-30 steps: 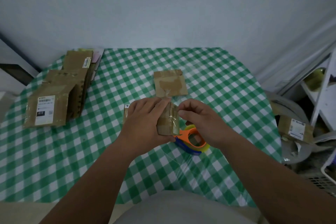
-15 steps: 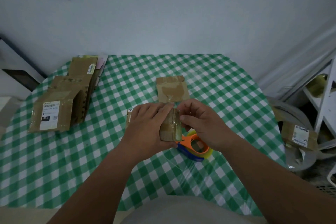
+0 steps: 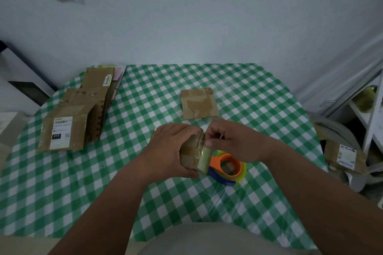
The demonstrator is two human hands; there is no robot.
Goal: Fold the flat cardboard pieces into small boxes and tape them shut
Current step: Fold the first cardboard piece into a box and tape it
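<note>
My left hand (image 3: 172, 149) grips a small brown cardboard box (image 3: 193, 154) over the middle of the table; clear tape shines across its right end. My right hand (image 3: 232, 141) pinches the box's upper right edge with thumb and fingertips. Just right of and below the box lies an orange tape dispenser (image 3: 228, 166) with a yellowish tape roll and a blue base, partly hidden by the box. One flat cardboard piece (image 3: 199, 104) lies on the cloth behind my hands. A stack of flat cardboard pieces (image 3: 80, 114) with shipping labels rests at the table's left.
The table carries a green-and-white checked cloth (image 3: 259, 114) and stands against a pale wall. To the right, off the table, a labelled cardboard parcel (image 3: 344, 157) sits in grey bags beside a white shelf (image 3: 373, 122). My lap fills the bottom edge.
The camera tilted upward, so the table sits lower in view. My left hand turned the box so its taped end faces right, and my right hand shifted to its upper edge.
</note>
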